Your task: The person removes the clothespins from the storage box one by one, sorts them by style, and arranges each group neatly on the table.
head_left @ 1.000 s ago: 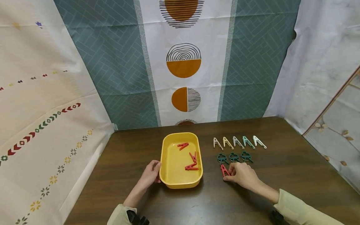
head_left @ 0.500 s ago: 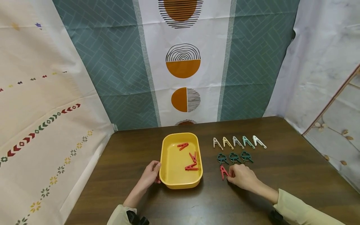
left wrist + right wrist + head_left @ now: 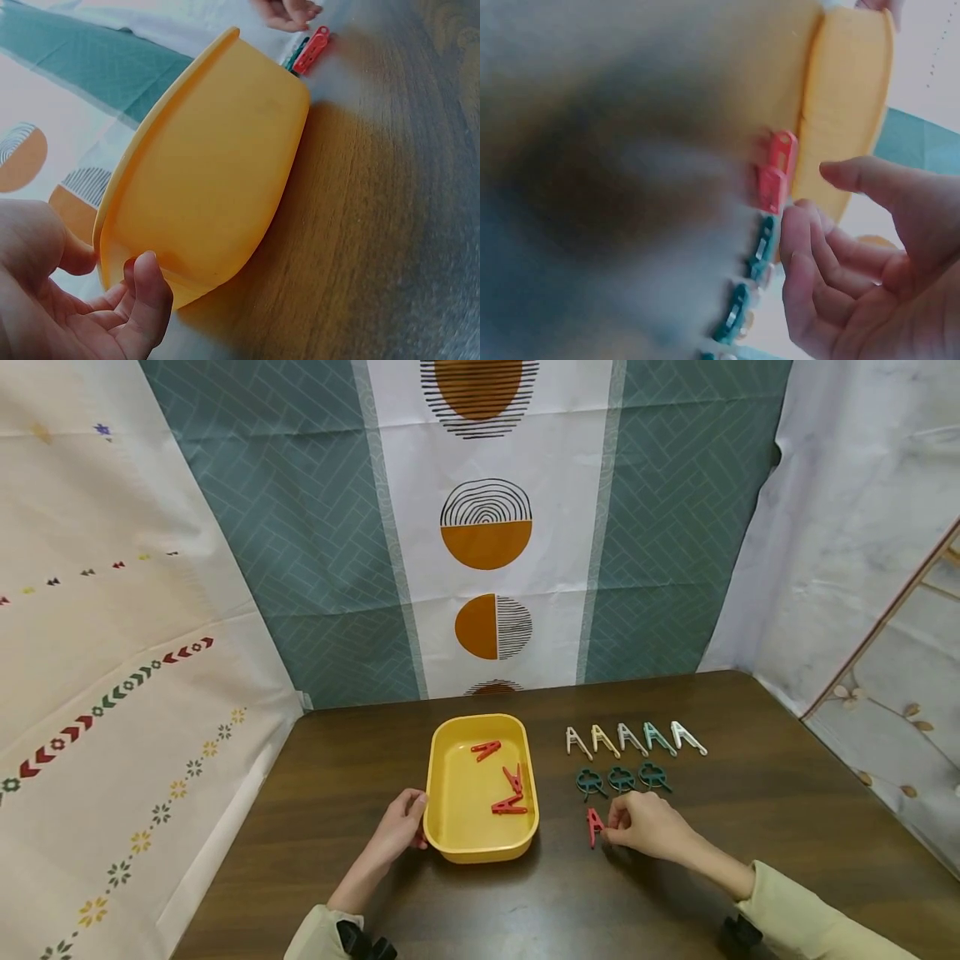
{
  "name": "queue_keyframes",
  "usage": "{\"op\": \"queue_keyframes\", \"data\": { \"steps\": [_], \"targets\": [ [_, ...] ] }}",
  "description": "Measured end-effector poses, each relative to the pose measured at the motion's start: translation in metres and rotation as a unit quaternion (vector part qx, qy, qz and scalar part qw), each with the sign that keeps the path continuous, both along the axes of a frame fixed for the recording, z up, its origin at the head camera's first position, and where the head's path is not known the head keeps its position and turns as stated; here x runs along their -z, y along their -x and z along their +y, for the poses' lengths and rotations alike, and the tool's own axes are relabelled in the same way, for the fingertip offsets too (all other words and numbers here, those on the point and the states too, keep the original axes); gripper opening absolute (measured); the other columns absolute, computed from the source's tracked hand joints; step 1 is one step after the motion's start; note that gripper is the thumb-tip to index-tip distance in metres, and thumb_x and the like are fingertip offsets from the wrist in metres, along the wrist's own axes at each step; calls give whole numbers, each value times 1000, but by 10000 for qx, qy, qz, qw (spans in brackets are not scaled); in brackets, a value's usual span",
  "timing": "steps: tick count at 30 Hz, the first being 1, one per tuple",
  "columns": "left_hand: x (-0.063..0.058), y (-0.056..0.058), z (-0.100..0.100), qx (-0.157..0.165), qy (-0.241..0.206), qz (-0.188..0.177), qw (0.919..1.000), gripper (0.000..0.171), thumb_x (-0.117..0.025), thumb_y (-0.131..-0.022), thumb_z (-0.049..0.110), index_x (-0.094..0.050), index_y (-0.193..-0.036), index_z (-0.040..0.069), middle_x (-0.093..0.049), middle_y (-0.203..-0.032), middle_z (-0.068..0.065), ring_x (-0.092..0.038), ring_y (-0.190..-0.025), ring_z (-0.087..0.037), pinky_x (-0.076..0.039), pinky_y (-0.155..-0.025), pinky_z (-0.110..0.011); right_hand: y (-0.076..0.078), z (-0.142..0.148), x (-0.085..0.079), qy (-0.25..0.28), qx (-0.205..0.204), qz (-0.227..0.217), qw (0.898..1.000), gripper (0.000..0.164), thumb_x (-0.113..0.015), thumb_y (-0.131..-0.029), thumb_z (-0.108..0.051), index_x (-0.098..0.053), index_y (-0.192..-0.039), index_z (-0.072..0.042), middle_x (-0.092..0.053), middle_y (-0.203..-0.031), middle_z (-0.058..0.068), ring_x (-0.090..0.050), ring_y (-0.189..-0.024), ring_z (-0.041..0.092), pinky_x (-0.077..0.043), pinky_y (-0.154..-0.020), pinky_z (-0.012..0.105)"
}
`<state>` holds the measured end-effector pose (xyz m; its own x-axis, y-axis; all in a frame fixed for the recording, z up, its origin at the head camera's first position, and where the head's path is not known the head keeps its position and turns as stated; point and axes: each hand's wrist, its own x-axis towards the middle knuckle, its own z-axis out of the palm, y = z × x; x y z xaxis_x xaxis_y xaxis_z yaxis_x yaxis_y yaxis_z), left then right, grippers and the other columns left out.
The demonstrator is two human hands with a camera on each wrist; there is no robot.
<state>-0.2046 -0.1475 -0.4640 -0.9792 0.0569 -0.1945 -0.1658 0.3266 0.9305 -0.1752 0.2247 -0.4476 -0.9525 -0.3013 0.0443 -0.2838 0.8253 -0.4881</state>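
My left hand holds the near left side of a yellow plastic basin, thumb at the rim and fingers against the outer wall. Three red clothespins lie inside the basin. To its right, on the table, another red clothespin lies on its own. My right hand is beside this clothespin, fingertips at its right leg. The right wrist view shows a gap between thumb and fingers, with the clothespin beyond them; whether they touch it I cannot tell.
Above the lone clothespin, three dark green round clips form a row. Behind them stretches a row of several clothespins in white, yellow, grey and green. The brown table ends at hanging cloths at the back and sides.
The lone red clothespin has turned and shifted slightly left and toward me. The right hand's fingertips have loosened from it. My left hand stays on the basin.
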Motion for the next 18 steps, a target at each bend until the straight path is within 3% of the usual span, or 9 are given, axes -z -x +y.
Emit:
{"op": "queue_keyframes", "data": {
  "steps": [10,14,18],
  "targets": [
    [-1,0,-2,-20,45,-74,10000,34,-41,-98,26,-46,-118,-1,-51,-70,-9,-49,-53,-14,-48,-50,-28,20,-9,-13,679,-986,222,9926,5,-68,-81,-19,-63,-79,-18,-61,-69,-10,-54,-60,0,-44,-54,19],
    [0,0,-2,-41,16,-78,10000,31,-41,-98,24,-47,-117,-1,-52,-69,-9,-50,-52,-14,-48,-50,-28,29,-25,-15,733,-1060,432,9907,7,-68,-81,-20,-64,-86,-16,-65,-80,-6,-62,-76,9,-52,-67,29],
    [0,0,-2,0,-14,-53,10000,31,-41,-98,23,-47,-116,-1,-51,-68,-7,-50,-52,-13,-48,-49,-27,37,-41,-21,821,-976,603,9900,17,-68,-80,-21,-64,-96,-14,-66,-96,2,-62,-93,20,-51,-80,39]
  ]
}}
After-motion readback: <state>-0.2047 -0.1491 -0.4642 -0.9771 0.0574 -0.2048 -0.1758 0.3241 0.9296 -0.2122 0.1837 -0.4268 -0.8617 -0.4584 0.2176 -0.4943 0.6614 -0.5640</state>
